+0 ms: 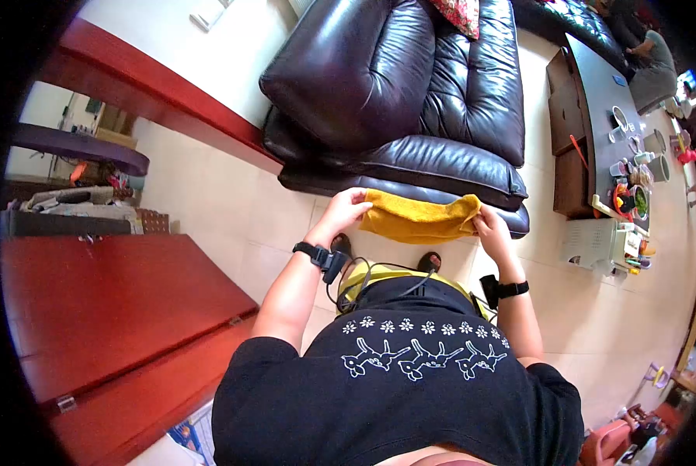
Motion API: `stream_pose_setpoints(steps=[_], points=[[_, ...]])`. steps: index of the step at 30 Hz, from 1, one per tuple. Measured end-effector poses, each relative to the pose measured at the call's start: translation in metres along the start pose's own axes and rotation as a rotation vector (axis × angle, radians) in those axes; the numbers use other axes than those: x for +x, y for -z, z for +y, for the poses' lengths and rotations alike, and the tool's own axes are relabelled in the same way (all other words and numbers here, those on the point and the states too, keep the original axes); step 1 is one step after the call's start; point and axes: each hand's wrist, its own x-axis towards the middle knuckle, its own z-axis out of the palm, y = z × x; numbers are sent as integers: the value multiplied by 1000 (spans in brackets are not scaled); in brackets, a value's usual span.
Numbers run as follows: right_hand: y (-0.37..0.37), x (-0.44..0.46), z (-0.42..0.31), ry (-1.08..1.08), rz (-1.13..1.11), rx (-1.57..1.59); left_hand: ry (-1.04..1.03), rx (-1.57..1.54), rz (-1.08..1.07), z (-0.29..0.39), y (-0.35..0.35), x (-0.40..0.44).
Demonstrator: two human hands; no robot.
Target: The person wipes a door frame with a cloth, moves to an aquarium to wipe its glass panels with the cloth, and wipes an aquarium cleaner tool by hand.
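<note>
A mustard-yellow cloth (422,217) is stretched between my two hands, in front of the black leather sofa (472,101). My left hand (346,208) pinches its left end between thumb and fingers. At the other end, my right hand (491,225) grips the right corner. The cloth sags slightly in the middle and its lower edge hangs free over the floor. Both wrists wear black straps with small devices, and a cable runs near my waist.
To the right stands a dark coffee table (596,101) with cups and bowls, a light plastic drawer unit (589,242) by its near end. A red wooden door panel (115,303) lies at left. Another person (652,66) sits at the far right.
</note>
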Motion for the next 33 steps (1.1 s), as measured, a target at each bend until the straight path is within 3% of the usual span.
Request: stream_pose_setpoints(steps=[8,14,15,18,21,22,26,28,33], points=[[11,29,48,-33,-86,-151,74,-8,128,-58,-58,13],[-41,60,38,-16,-131,-200,28,143,475,-112,-19,0],[-47,63,35,-12,-159,-211,69,154,509,-79,-15,-16],[-74,72,25,94,-217,22,-22,85,740,-78,-2,-33],[-101,92,-1,132,-300,145,-66,167,883,-16,18,-76],[-114,96,-22,214,-290,171,-113,255,921,-13,32,-86],[-158,112,-85,177,-439,285,-202,432,1037,17,75,-150],[-198,110,-117,311,-523,333,-282,475,1140,16,97,-180],[-271,72,-186,453,-794,373,-181,411,1544,10,96,-275]])
